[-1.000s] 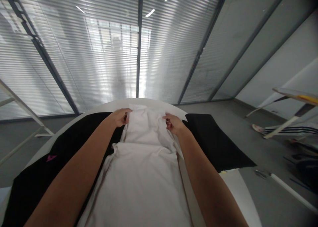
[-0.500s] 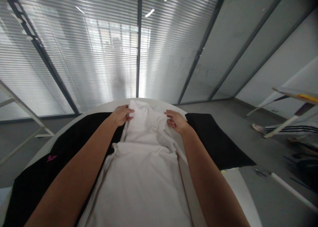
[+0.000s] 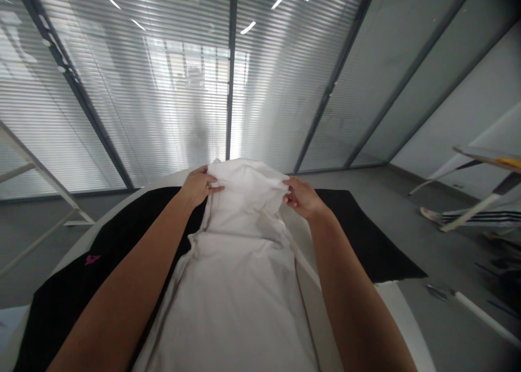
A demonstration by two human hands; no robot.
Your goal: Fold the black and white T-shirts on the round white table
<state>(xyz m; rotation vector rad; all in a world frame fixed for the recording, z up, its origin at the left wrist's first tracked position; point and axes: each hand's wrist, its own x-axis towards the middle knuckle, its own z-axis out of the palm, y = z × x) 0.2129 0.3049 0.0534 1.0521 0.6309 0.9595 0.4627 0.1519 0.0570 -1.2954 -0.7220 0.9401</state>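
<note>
A long white garment (image 3: 240, 285) lies lengthwise over the table in front of me, with soft wrinkles and a crosswise fold partway along. My left hand (image 3: 198, 186) pinches the left corner of its far end between thumb and fingers. At the opposite corner, my right hand (image 3: 302, 196) grips the cloth with curled fingers. Between the two hands the far edge is lifted and spread, bulging a little upward. The garment's exact kind is unclear from this angle.
Black cloth with a small pink mark (image 3: 93, 260) covers the left of the white rounded table (image 3: 407, 312); another black piece (image 3: 362, 236) lies at right. Beyond are glass partitions with blinds (image 3: 179, 106). A white metal frame (image 3: 49, 171) stands left. A person's striped leg (image 3: 480, 216) shows at right.
My right hand has moved right and taken hold of the garment's far right corner. The far end is now wider and raised. The view has shifted slightly.
</note>
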